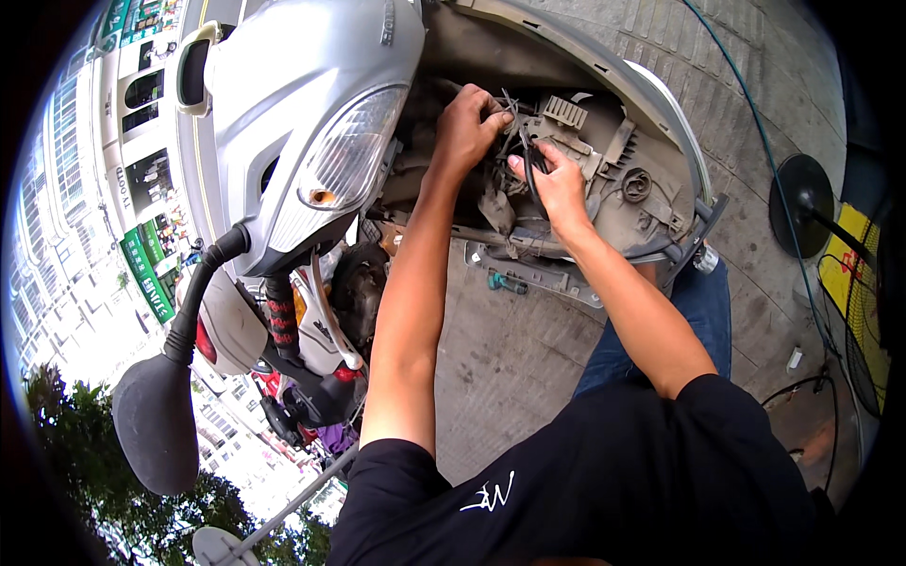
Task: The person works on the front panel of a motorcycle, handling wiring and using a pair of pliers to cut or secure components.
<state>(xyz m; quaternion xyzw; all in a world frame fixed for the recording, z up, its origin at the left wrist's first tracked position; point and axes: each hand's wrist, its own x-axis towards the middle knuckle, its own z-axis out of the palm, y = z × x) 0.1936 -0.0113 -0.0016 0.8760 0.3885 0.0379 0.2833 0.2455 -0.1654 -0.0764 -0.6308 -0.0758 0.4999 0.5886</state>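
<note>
Nearest the camera, both bare forearms rise from black sleeves toward the opened front of a silver scooter [311,85]. The right hand [559,184] is closed around a dark looped cable [534,174], thumb pressing it down. Just beyond it, the left hand [467,127] pinches a bundle of thin grey wires [510,106] between its fingertips (its palm faces away, so the pinch itself is partly hidden). The wires sit in the exposed cavity beside the grey plastic headlight housing [613,160]. Farther off, a small green-handled tool [507,282] lies on the paving. A hard tug could likely snap a thin wire or pull it from its connector, since the strands look tangled.
</note>
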